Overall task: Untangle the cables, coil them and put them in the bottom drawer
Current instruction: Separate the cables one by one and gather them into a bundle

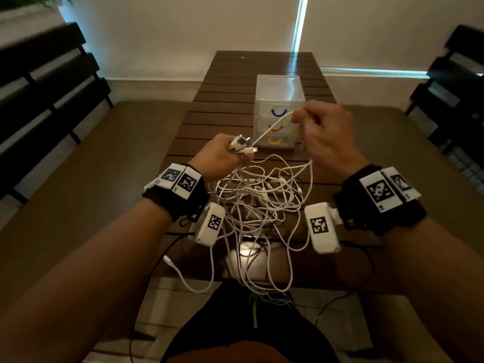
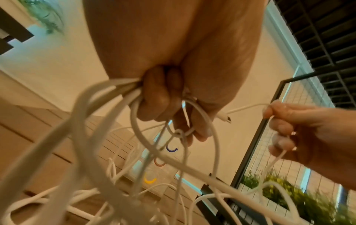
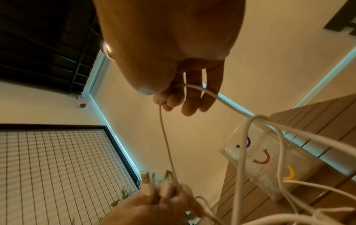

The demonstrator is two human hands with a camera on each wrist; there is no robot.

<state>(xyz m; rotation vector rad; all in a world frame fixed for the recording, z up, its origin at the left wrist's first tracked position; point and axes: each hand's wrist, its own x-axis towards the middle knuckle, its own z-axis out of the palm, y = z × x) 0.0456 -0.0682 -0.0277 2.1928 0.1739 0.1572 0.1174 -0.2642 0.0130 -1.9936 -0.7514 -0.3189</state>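
A tangle of white cables (image 1: 256, 197) lies on the wooden table (image 1: 230, 82) near its front edge, with loops hanging over the edge. My left hand (image 1: 222, 155) grips a bunch of cable plugs (image 1: 242, 145) above the tangle; the left wrist view shows its fingers (image 2: 159, 94) curled round several cables. My right hand (image 1: 324, 132) pinches one white cable (image 1: 272, 125) that runs taut from the plugs, seen in the right wrist view as a thin cable (image 3: 165, 137). A small clear drawer unit (image 1: 279, 111) stands behind the hands, its bottom drawer with a yellow handle (image 1: 274, 142) shut.
Dark slatted benches (image 1: 44, 100) stand left and another bench (image 1: 455, 87) stands right of the table. A white box (image 1: 251, 263) sits under the cables at the table's front edge. Black wires (image 1: 340, 299) trail off the edge near my lap.
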